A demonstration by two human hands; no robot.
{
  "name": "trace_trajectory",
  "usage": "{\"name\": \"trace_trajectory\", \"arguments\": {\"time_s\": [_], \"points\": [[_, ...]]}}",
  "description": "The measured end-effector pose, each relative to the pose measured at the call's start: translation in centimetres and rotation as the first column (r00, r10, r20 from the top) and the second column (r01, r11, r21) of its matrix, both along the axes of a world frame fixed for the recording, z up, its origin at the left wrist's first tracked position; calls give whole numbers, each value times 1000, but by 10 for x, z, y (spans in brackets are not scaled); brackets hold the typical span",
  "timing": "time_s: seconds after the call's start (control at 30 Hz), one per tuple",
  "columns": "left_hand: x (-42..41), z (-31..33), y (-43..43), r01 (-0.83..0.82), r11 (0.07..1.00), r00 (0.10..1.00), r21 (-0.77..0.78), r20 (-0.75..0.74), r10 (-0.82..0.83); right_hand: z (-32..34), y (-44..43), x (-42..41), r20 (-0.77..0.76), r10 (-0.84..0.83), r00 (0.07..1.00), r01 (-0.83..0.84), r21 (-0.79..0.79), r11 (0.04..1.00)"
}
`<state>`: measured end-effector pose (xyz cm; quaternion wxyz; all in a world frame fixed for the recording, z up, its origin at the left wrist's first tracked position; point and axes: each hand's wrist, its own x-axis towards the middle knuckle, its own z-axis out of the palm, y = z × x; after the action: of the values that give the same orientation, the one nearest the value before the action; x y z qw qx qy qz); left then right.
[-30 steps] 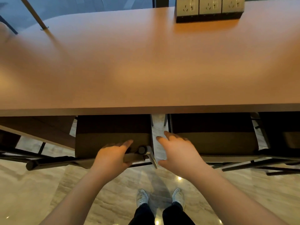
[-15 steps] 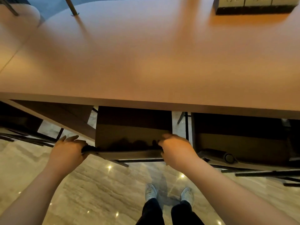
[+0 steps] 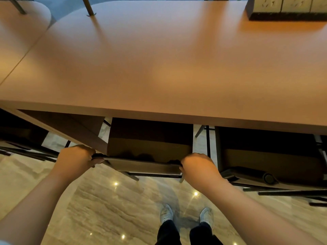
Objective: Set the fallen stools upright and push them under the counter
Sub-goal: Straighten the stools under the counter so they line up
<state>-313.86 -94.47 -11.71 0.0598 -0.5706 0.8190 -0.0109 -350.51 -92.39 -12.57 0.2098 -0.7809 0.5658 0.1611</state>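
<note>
At lower centre of the frame the stool [image 3: 150,149] stands upright, its seat partly under the near edge of the counter [image 3: 159,68]. The left hand [image 3: 76,157] grips the left end of its near rail with curled fingers, and the right hand [image 3: 198,167] grips the right end. A second stool [image 3: 265,160] sits at lower right

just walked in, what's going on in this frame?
A person stands at the counter and grips the near edge of the middle stool, left hand at its left end, right hand at its right end. The stool is upright, its seat partly under the counter. A second stool to its right sits partly under too. A socket box stands on the counter's far right.
</note>
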Motion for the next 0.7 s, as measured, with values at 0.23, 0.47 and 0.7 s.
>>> {"name": "trace_trajectory", "arguments": {"time_s": [0.23, 0.47, 0.7], "points": [[3, 2, -17, -40, 996, 999, 76, 4, 39, 13, 1, -6, 204, -58, 977, 62, -11, 998], [-184, 5, 12, 138, 948, 988, 286, -103, -112, 39, 40, -169, -162, -219, 962, 229, 47, 972], [-286, -10, 13, 156, 909, 988, 387, -72, -139, 19, 57, -194, -15, -139, 990, 135, -141, 981]]}}
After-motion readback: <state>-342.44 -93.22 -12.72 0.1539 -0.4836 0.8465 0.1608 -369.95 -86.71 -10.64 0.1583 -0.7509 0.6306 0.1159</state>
